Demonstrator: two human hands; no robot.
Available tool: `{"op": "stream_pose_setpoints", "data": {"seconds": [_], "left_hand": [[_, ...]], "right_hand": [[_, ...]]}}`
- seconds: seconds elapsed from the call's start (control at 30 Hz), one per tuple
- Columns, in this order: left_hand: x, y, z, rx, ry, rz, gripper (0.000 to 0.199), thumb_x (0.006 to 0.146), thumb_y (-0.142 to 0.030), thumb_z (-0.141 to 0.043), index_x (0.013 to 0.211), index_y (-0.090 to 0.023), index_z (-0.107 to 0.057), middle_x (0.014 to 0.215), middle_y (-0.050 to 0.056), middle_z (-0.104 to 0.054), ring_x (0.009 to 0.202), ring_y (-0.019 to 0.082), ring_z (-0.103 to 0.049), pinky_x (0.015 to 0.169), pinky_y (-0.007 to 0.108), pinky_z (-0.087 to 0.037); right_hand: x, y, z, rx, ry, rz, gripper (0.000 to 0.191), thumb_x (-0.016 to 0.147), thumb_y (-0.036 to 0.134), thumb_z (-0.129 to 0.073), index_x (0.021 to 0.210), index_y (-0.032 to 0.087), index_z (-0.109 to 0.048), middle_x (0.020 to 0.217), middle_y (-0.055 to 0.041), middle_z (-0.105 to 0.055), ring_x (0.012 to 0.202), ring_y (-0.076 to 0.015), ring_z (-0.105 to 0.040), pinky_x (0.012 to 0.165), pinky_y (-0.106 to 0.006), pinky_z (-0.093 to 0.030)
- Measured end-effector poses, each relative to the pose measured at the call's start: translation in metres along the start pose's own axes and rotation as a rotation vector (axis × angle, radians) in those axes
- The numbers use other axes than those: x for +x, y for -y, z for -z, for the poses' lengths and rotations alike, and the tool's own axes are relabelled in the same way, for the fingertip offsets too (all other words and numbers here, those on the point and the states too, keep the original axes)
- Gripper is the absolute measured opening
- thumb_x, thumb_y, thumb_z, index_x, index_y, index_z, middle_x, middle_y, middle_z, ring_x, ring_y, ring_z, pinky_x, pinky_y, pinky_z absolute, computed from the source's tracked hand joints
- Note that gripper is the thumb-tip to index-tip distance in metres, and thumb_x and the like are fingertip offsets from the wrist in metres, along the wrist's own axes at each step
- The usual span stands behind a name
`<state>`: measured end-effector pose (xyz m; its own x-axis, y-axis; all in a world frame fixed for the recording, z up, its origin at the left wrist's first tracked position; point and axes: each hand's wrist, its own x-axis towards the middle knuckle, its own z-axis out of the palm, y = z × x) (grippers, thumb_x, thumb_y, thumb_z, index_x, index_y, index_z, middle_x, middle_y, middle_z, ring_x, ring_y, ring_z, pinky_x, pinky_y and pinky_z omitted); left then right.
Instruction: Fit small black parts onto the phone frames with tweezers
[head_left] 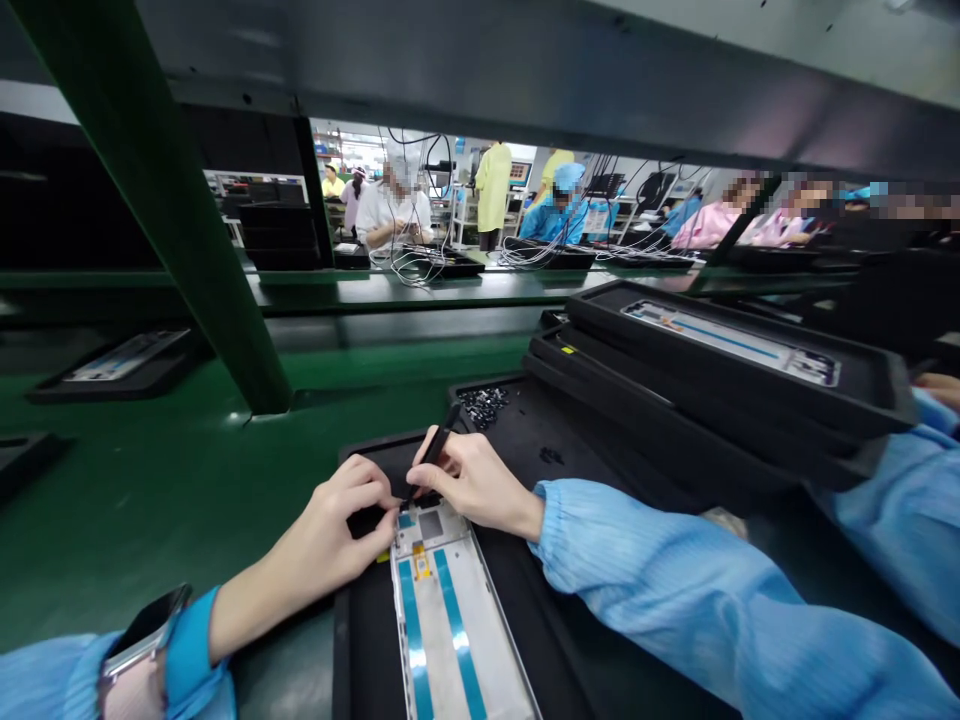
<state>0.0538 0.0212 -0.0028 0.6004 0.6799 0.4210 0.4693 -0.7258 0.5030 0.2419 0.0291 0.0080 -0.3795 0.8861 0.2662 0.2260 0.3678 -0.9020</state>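
My left hand [330,525] and my right hand [469,482] meet over the upper end of a silver phone frame [439,610], which lies lengthwise on a black tray [360,620]. Two long blue strips and a small yellow part mark the frame's inner face. My right hand grips a slim black tool [439,447], its tip down at the frame's top edge. The fingers of my left hand curl against that same edge. The tool's tip is partly hidden by my fingers.
A small heap of black parts [484,405] lies on a black mat beyond my hands. Stacked black trays [720,370] holding another phone frame rise to the right. A green upright [187,230] crosses the left side. A co-worker's blue-sleeved arm [907,510] lies at the right edge.
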Motion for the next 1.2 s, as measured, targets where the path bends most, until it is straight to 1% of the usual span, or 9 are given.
{"op": "stream_pose_setpoints", "data": {"seconds": [0.23, 0.4, 0.47, 0.7, 0.83, 1.0, 1.07, 1.1, 1.2], "left_hand": [[0.0, 0.001, 0.0, -0.022, -0.004, -0.003, 0.011, 0.08, -0.011, -0.05, 0.073, -0.015, -0.058, 0.079, 0.003, -0.056, 0.08, 0.015, -0.052, 0.07, 0.027, -0.044], [0.001, -0.002, 0.001, -0.032, -0.023, -0.018, 0.012, 0.08, -0.01, -0.051, 0.071, -0.015, -0.057, 0.076, 0.003, -0.056, 0.077, 0.014, -0.051, 0.067, 0.025, -0.044], [0.001, -0.003, 0.001, -0.027, -0.025, -0.023, 0.013, 0.08, -0.01, -0.051, 0.069, -0.015, -0.056, 0.076, 0.003, -0.056, 0.076, 0.014, -0.051, 0.067, 0.025, -0.044], [0.001, -0.001, 0.002, 0.003, -0.016, -0.017, 0.01, 0.079, -0.011, -0.052, 0.071, -0.015, -0.056, 0.078, 0.003, -0.056, 0.078, 0.015, -0.052, 0.069, 0.026, -0.044], [0.002, -0.001, 0.0, -0.001, -0.013, -0.009, 0.011, 0.079, -0.011, -0.052, 0.071, -0.015, -0.057, 0.078, 0.003, -0.057, 0.079, 0.015, -0.052, 0.069, 0.027, -0.045], [0.004, 0.002, 0.003, 0.015, -0.03, -0.024, 0.011, 0.08, -0.013, -0.052, 0.072, -0.016, -0.059, 0.077, 0.004, -0.058, 0.078, 0.017, -0.053, 0.068, 0.029, -0.047], [0.0, -0.007, 0.007, 0.051, -0.033, -0.067, 0.012, 0.081, -0.015, -0.052, 0.072, -0.018, -0.06, 0.076, 0.004, -0.059, 0.077, 0.018, -0.053, 0.065, 0.031, -0.047], [-0.006, -0.016, 0.009, 0.071, -0.002, -0.101, 0.013, 0.081, -0.016, -0.052, 0.072, -0.02, -0.06, 0.076, 0.004, -0.059, 0.075, 0.018, -0.054, 0.063, 0.031, -0.048], [-0.033, -0.055, 0.011, 0.106, 0.186, -0.201, 0.013, 0.084, -0.021, -0.052, 0.078, -0.024, -0.063, 0.081, 0.003, -0.061, 0.073, 0.018, -0.057, 0.061, 0.032, -0.05]], "right_hand": [[0.0, -0.004, 0.001, -0.141, 0.007, 0.113, 0.013, 0.08, 0.025, -0.059, 0.073, 0.014, -0.057, 0.065, 0.0, -0.057, 0.057, -0.0117, -0.059, 0.053, -0.021, -0.045], [0.0, 0.0, -0.003, -0.307, 0.006, 0.334, 0.015, 0.082, 0.022, -0.057, 0.07, 0.013, -0.058, 0.069, -0.0026, -0.06, 0.062, -0.0124, -0.057, 0.059, -0.022, -0.045], [0.0, 0.001, -0.004, -0.321, 0.007, 0.384, 0.014, 0.082, 0.021, -0.056, 0.071, 0.013, -0.057, 0.069, -0.0029, -0.06, 0.063, -0.0126, -0.058, 0.061, -0.022, -0.045], [0.0, 0.001, -0.002, -0.238, -0.077, 0.211, 0.011, 0.081, 0.017, -0.055, 0.071, 0.015, -0.054, 0.066, -0.0003, -0.057, 0.061, -0.0125, -0.058, 0.058, -0.022, -0.045], [0.0, 0.001, -0.001, -0.279, -0.073, 0.246, 0.01, 0.081, 0.016, -0.056, 0.071, 0.014, -0.056, 0.067, -0.001, -0.058, 0.063, -0.0133, -0.058, 0.06, -0.023, -0.045], [-0.002, 0.0, -0.003, -0.385, -0.036, 0.362, 0.007, 0.08, 0.016, -0.056, 0.074, 0.014, -0.055, 0.072, -0.0033, -0.061, 0.069, -0.0145, -0.059, 0.065, -0.024, -0.047], [-0.002, 0.0, -0.003, -0.397, -0.028, 0.382, 0.006, 0.081, 0.018, -0.056, 0.075, 0.014, -0.055, 0.073, -0.004, -0.062, 0.07, -0.0154, -0.06, 0.066, -0.025, -0.047], [-0.002, 0.0, -0.003, -0.379, -0.034, 0.373, 0.008, 0.081, 0.019, -0.055, 0.075, 0.015, -0.054, 0.073, -0.0038, -0.061, 0.07, -0.0155, -0.06, 0.066, -0.026, -0.048], [-0.001, 0.003, -0.002, -0.212, -0.09, 0.244, 0.017, 0.084, 0.027, -0.051, 0.072, 0.016, -0.051, 0.065, -0.0009, -0.058, 0.061, -0.0143, -0.062, 0.059, -0.025, -0.048]]}}
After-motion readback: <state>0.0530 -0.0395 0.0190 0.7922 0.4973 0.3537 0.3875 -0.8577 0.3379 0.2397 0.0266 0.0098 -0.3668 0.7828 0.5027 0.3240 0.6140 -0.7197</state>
